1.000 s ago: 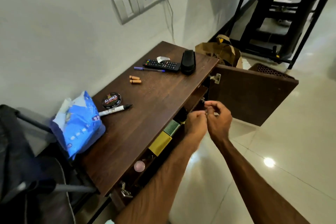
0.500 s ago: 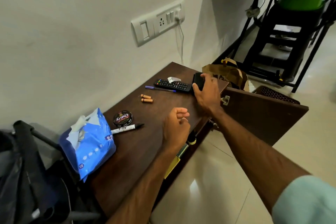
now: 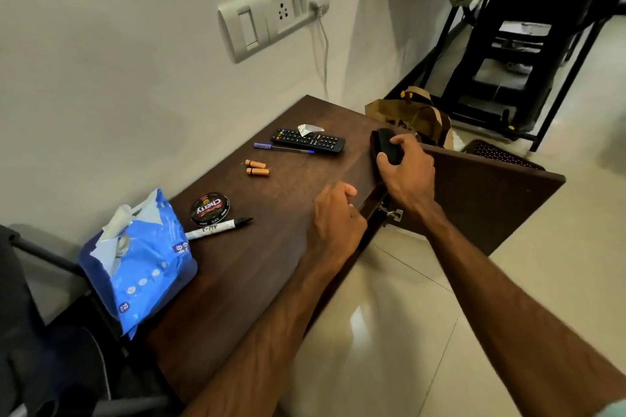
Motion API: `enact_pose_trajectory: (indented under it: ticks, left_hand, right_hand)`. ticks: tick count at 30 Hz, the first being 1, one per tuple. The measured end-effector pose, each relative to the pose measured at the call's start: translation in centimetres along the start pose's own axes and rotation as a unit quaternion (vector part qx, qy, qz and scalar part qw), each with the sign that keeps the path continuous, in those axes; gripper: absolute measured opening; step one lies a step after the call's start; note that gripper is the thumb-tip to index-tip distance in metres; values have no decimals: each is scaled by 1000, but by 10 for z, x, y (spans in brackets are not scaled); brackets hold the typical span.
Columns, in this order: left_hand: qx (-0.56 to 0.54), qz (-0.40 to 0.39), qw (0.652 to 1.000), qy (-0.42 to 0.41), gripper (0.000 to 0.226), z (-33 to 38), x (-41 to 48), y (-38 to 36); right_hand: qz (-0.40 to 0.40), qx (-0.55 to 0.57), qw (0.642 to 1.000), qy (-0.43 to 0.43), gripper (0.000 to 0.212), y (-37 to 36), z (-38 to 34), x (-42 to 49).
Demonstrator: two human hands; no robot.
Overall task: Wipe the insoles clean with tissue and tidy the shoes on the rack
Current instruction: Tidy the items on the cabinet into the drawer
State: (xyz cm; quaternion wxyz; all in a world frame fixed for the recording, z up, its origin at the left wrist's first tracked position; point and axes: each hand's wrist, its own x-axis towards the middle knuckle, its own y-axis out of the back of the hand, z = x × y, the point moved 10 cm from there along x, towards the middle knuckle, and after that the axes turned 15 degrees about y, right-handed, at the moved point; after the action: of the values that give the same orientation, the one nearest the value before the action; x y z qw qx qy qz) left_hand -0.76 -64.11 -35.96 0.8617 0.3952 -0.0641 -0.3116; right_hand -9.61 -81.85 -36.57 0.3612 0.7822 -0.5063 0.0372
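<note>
A dark wooden shoe cabinet (image 3: 257, 261) stands against the white wall with its door (image 3: 487, 193) swung open to the right. My right hand (image 3: 406, 173) grips a black shoe brush (image 3: 386, 145) at the cabinet top's right front corner. My left hand (image 3: 335, 217) hovers over the top near its front edge with fingers curled and nothing seen in it. A blue tissue pack (image 3: 135, 264) with a tissue sticking out lies at the top's left end. No shoes or insoles show.
On the top lie a polish tin (image 3: 210, 208), a marker (image 3: 220, 228), two batteries (image 3: 255, 167), a pen (image 3: 283, 148) and a remote (image 3: 308, 140). A brown paper bag (image 3: 413, 115) and a black metal stand (image 3: 515, 78) sit behind the door. A dark chair (image 3: 40, 332) is at the left.
My hands rose from inside the cabinet opening to its top. My right hand reached to the black brush and closed round it; my left hand came over the top's front edge.
</note>
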Motion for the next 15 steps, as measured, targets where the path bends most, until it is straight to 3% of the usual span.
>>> enact_pose_trajectory:
  ticks: [3,6,10,15]
  left_hand:
    - [76,-4,996,-45,33,19,-19,-15]
    - [128,-42,987,-85,38,27,-43,-43]
    - [177,-82,979,-57,48,9,-54,-77]
    - [191,-79,978,2,68,-26,-43,-89]
  right_hand:
    - [97,94,989,-55,44,29,20,-53]
    - [123,96,982,-110,58,28,56,-108]
    - [48,63,985,-154,59,-9,98,-143]
    - [-56,28,994,-95,47,-53,98,-108]
